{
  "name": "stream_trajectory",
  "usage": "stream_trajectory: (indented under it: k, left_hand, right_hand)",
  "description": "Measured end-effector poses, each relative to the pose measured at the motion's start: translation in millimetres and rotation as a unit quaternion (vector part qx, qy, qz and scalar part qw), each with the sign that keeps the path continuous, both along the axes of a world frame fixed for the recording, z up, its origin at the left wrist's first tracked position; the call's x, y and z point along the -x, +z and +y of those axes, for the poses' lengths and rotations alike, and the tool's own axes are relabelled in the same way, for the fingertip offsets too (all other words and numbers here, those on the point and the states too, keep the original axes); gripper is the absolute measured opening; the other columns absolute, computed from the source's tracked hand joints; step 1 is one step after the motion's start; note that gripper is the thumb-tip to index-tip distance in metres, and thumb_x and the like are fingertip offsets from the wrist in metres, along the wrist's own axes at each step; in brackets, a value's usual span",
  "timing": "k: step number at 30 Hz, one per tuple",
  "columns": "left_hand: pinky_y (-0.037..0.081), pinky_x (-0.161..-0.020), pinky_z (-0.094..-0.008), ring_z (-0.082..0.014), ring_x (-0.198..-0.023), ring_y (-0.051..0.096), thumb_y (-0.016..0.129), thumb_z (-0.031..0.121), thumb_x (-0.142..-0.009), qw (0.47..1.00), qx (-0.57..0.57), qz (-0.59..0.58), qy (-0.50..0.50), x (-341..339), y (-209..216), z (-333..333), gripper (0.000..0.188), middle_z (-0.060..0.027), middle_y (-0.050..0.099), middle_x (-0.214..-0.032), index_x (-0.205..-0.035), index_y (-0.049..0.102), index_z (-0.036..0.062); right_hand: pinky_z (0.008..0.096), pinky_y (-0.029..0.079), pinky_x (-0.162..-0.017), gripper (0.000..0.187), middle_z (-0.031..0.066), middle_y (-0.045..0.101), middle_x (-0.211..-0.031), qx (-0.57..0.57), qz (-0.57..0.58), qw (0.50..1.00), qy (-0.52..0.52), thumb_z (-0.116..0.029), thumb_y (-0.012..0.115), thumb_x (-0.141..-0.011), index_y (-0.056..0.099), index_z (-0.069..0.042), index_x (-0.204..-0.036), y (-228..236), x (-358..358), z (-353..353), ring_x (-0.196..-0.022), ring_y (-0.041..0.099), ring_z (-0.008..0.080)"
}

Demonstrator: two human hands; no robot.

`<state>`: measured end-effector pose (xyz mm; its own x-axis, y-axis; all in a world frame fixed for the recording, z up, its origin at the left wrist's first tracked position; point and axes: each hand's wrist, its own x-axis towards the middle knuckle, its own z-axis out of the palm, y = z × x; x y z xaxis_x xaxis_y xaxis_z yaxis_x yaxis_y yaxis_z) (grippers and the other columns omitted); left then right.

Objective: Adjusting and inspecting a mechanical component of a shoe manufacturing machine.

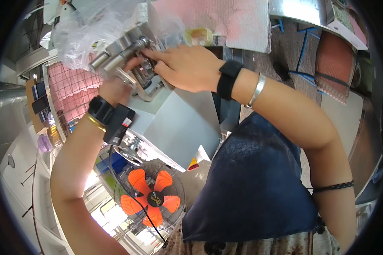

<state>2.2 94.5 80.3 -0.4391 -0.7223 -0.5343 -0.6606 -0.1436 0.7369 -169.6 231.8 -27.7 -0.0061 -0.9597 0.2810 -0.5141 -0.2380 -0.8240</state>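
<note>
The metal machine (pixel 125 53) is in the upper left of the frame, standing on top of a pale grey box (pixel 174 123). It has shiny cylinders side by side, set at a slant, with smaller metal parts below them.

The right hand (pixel 185 68) comes in from the right, its index finger stretched out to the machine's metal parts and its thumb just below. Whether it grips anything cannot be told. The left hand (pixel 115 87) is blurred and partly hidden at the machine's lower left side; I cannot tell whether it is closed on a part.

A black wristband (pixel 228 79) and a silver bracelet (pixel 257 90) circle the right arm. The left wrist bears a black strap (pixel 100 109) with a small black box (pixel 119 125) beside it, and a dark cord (pixel 134 193) runs down toward the bottom of the frame.

Clear plastic (pixel 83 44) is bunched at the upper left, above a wire rack (pixel 68 91) with pink cloth. At the top centre, a yellowish container (pixel 198 37) lies near a silvery-pink sheet (pixel 238 23).

A fan (pixel 155 199) with orange blades stands at the lower centre-left, and a dark blue apron (pixel 251 182) fills the lower middle. A reddish chair (pixel 334 61) is at the upper right.
</note>
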Motion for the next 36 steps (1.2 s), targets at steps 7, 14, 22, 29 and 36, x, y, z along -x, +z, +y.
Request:
stream_trajectory:
  k: [7,14,22,29,36]
  left_hand:
    - [0.052,-0.072,-0.0272,-0.0116,-0.083,0.062,0.068,0.017,-0.089,0.994,0.039,-0.083,-0.05,28,16,20,0.029,-0.0022,0.066,-0.101,-0.115,0.064,0.0065]
    - [0.051,-0.073,-0.0276,-0.0112,-0.086,0.062,0.073,0.016,-0.087,0.995,0.056,-0.065,-0.041,21,17,16,0.033,-0.0021,0.066,-0.1,-0.116,0.062,0.0058]
    - [0.05,-0.089,-0.036,-0.0181,-0.104,0.06,0.064,0.005,-0.09,0.985,-0.051,0.144,0.077,8,1,19,0.036,-0.0058,0.064,-0.114,-0.125,0.056,0.0068]
    - [0.048,-0.097,-0.0393,-0.0237,-0.114,0.059,0.043,-0.016,-0.082,0.98,-0.095,0.1,0.145,5,10,21,0.053,-0.0136,0.06,-0.125,-0.133,0.048,0.0014]
    - [0.051,-0.089,-0.0337,-0.02,-0.104,0.062,0.051,-0.012,-0.085,0.991,-0.036,0.068,0.112,10,7,25,0.047,-0.0091,0.063,-0.119,-0.129,0.05,0.0039]
  right_hand:
    - [0.0449,0.049,-0.077,0.038,0.0185,0.062,-0.099,-0.127,-0.064,0.982,0.127,-0.029,0.037,-0.094,0.065,-0.005,-0.102,5,10,-16,-0.087,0.061,0.0383]
    - [0.0409,0.049,-0.07,0.034,0.0165,0.064,-0.077,-0.044,-0.269,0.962,0.006,-0.027,0.048,-0.09,0.065,0.001,-0.084,-4,18,5,-0.074,0.064,0.0337]
    - [0.0246,0.048,-0.076,0.019,0.0075,0.067,-0.092,-0.077,-0.441,0.893,-0.049,-0.013,0.052,-0.095,0.064,0.001,-0.1,-22,40,48,-0.085,0.062,0.0113]
    - [0.0253,0.049,-0.083,0.02,0.0066,0.067,-0.096,-0.086,-0.473,0.874,-0.073,-0.01,0.048,-0.097,0.064,0.003,-0.1,-29,65,67,-0.091,0.062,0.0122]
    - [0.0257,0.05,-0.08,0.023,0.0068,0.067,-0.093,-0.127,-0.481,0.862,-0.096,-0.011,0.046,-0.098,0.065,0.003,-0.099,-30,81,72,-0.086,0.062,0.0119]
